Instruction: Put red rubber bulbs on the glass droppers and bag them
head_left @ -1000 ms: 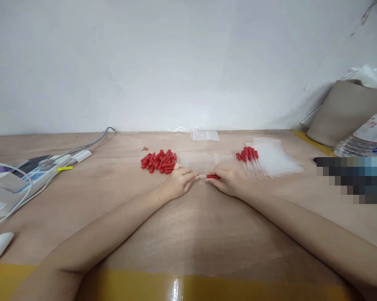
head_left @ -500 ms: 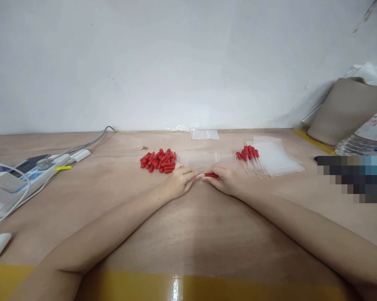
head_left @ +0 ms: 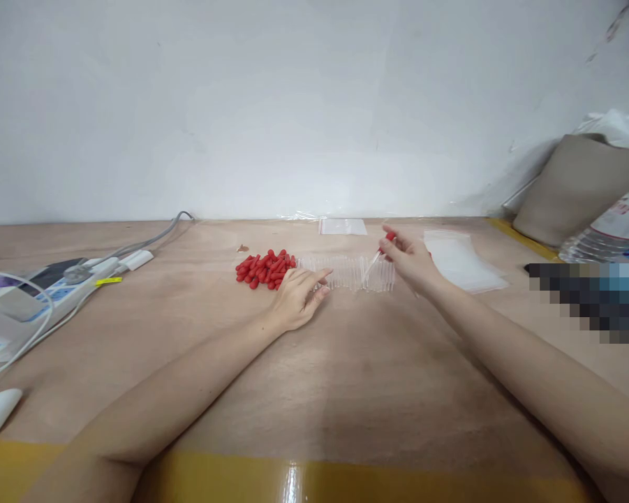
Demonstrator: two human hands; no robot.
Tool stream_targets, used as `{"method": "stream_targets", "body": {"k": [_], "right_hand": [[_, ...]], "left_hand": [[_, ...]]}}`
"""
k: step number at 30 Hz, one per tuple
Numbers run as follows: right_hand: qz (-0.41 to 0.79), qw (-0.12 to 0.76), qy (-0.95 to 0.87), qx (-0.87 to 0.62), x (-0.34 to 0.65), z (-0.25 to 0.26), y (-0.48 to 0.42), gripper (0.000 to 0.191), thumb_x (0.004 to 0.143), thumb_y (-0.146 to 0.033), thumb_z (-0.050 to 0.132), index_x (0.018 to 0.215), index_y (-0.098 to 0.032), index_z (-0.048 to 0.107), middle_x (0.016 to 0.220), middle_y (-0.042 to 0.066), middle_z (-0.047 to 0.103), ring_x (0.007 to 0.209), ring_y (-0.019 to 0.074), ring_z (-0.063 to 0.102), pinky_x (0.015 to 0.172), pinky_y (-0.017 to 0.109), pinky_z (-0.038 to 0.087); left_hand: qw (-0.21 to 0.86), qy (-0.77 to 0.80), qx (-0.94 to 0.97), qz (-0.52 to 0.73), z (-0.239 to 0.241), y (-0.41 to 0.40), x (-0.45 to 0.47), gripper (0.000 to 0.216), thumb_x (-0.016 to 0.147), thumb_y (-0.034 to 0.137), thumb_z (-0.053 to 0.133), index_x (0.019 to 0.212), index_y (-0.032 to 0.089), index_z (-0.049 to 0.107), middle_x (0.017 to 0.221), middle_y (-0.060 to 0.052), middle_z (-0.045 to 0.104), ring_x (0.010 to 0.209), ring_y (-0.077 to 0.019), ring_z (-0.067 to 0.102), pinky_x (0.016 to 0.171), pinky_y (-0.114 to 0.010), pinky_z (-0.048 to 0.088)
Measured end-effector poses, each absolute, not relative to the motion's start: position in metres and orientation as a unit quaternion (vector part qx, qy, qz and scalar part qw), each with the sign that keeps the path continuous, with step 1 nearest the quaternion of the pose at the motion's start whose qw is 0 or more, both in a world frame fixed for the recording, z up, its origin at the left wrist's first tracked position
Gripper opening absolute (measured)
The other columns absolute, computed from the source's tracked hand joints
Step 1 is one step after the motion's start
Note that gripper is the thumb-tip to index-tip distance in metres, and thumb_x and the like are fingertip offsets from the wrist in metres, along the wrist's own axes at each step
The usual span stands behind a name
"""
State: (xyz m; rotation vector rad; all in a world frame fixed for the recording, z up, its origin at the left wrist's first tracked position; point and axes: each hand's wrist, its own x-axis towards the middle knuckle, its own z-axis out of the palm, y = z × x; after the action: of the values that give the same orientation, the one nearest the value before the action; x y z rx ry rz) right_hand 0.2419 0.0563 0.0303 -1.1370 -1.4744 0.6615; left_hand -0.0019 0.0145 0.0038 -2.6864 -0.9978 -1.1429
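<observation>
1. Right hand [head_left: 411, 264]: fingers clamped on the red bulb of a dropper [head_left: 388, 239], which is held above the right end of the tubes [head_left: 345, 273].
2. Dropper axis: tilted, with the bulb up and to the right and the glass tip down and to the left, toward the row.
3. Left hand [head_left: 296, 299]: fingers loosely apart and empty, tips just beside the row's left end. This hand is the nearer one to the bulbs [head_left: 264, 269].
4. Tubes: they lie toward the far edge of the tabletop [head_left: 314, 391], with the bulbs to their left and the bags [head_left: 463, 262] to their right.

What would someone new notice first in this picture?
The heap of red rubber bulbs at the middle of the table stands out, beside a row of clear tubes. Just right of them, the right hand holds up a red-capped dropper, while the left hand rests open by the heap.
</observation>
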Motion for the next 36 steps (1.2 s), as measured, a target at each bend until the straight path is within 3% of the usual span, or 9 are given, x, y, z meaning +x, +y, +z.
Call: {"method": "stream_targets", "body": {"k": [3, 5, 8, 11, 20, 27, 31, 36], "right_hand": [[0.121, 0.457, -0.621, -0.625, 0.270, 0.046, 0.074, 0.044, 0.074, -0.035, 0.052, 0.111, -0.013, 0.048, 0.071, 0.004, 0.060, 0.070, 0.0178, 0.055, 0.065, 0.031, 0.041], [0.046, 0.356, -0.634, -0.685, 0.283, 0.051, 0.081, 0.034, 0.073, -0.032, 0.052, 0.103, -0.014, 0.055, 0.073, 0.006, 0.062, 0.072, 0.0196, 0.055, 0.065, 0.031, 0.039], [-0.025, 0.225, -0.648, -0.727, 0.289, 0.047, 0.087, 0.027, 0.075, -0.030, 0.049, 0.095, -0.019, 0.061, 0.086, 0.008, 0.064, 0.080, 0.0220, 0.057, 0.067, 0.032, 0.037], [-0.070, 0.163, -0.649, -0.740, 0.285, 0.035, 0.088, 0.030, 0.078, -0.032, 0.045, 0.101, -0.023, 0.062, 0.094, 0.008, 0.064, 0.089, 0.0242, 0.056, 0.072, 0.034, 0.036], [-0.117, 0.125, -0.669, -0.724, 0.283, 0.016, 0.073, 0.035, 0.083, -0.035, 0.041, 0.113, -0.020, 0.053, 0.105, 0.013, 0.056, 0.086, 0.0252, 0.056, 0.073, 0.037, 0.033], [-0.153, 0.171, -0.689, -0.688, 0.279, 0.013, 0.051, 0.028, 0.083, -0.034, 0.038, 0.091, -0.017, 0.060, 0.097, 0.011, 0.056, 0.084, 0.0238, 0.054, 0.073, 0.037, 0.031], [-0.094, 0.142, -0.673, -0.719, 0.268, 0.021, 0.046, 0.029, 0.079, -0.037, 0.042, 0.073, -0.017, 0.061, 0.089, 0.010, 0.058, 0.082, 0.0256, 0.054, 0.074, 0.042, 0.033], [-0.009, 0.100, -0.649, -0.754, 0.259, 0.027, 0.047, 0.028, 0.075, -0.039, 0.045, 0.068, -0.017, 0.061, 0.087, 0.012, 0.058, 0.088, 0.0288, 0.052, 0.074, 0.044, 0.035]], "left_hand": [[0.028, -0.345, -0.868, -0.356, 0.003, 0.016, -0.002, 0.031, 0.088, 0.030, 0.043, 0.116, 0.018, 0.050, 0.091, -0.004, 0.064, 0.088, -0.0178, 0.056, 0.081, -0.034, 0.035], [0.029, -0.353, -0.869, -0.347, 0.003, 0.016, -0.001, 0.030, 0.088, 0.031, 0.044, 0.114, 0.018, 0.051, 0.091, -0.005, 0.064, 0.088, -0.0182, 0.056, 0.080, -0.034, 0.035], [0.034, -0.352, -0.869, -0.347, 0.002, 0.016, -0.002, 0.028, 0.088, 0.031, 0.044, 0.110, 0.018, 0.054, 0.091, -0.005, 0.065, 0.087, -0.0180, 0.056, 0.080, -0.034, 0.035], [0.046, -0.352, -0.867, -0.350, 0.002, 0.017, -0.003, 0.025, 0.088, 0.031, 0.044, 0.103, 0.018, 0.058, 0.090, -0.005, 0.065, 0.086, -0.0178, 0.056, 0.080, -0.034, 0.034], [0.061, -0.378, -0.862, -0.332, 0.003, 0.018, -0.004, 0.023, 0.087, 0.032, 0.045, 0.096, 0.018, 0.061, 0.086, -0.004, 0.065, 0.085, -0.0180, 0.055, 0.079, -0.035, 0.033], [0.075, -0.391, -0.855, -0.332, 0.003, 0.018, -0.003, 0.019, 0.085, 0.031, 0.048, 0.087, 0.020, 0.063, 0.086, -0.004, 0.064, 0.085, -0.0189, 0.052, 0.078, -0.036, 0.032], [0.104, -0.434, -0.825, -0.347, 0.003, 0.018, -0.005, 0.012, 0.080, 0.030, 0.054, 0.079, 0.019, 0.060, 0.083, -0.004, 0.062, 0.085, -0.0208, 0.050, 0.076, -0.037, 0.032], [0.160, -0.553, -0.732, -0.364, 0.008, 0.026, -0.016, 0.013, 0.073, 0.030, 0.059, 0.078, 0.019, 0.054, 0.085, -0.006, 0.057, 0.086, -0.0254, 0.047, 0.072, -0.038, 0.032]]}}
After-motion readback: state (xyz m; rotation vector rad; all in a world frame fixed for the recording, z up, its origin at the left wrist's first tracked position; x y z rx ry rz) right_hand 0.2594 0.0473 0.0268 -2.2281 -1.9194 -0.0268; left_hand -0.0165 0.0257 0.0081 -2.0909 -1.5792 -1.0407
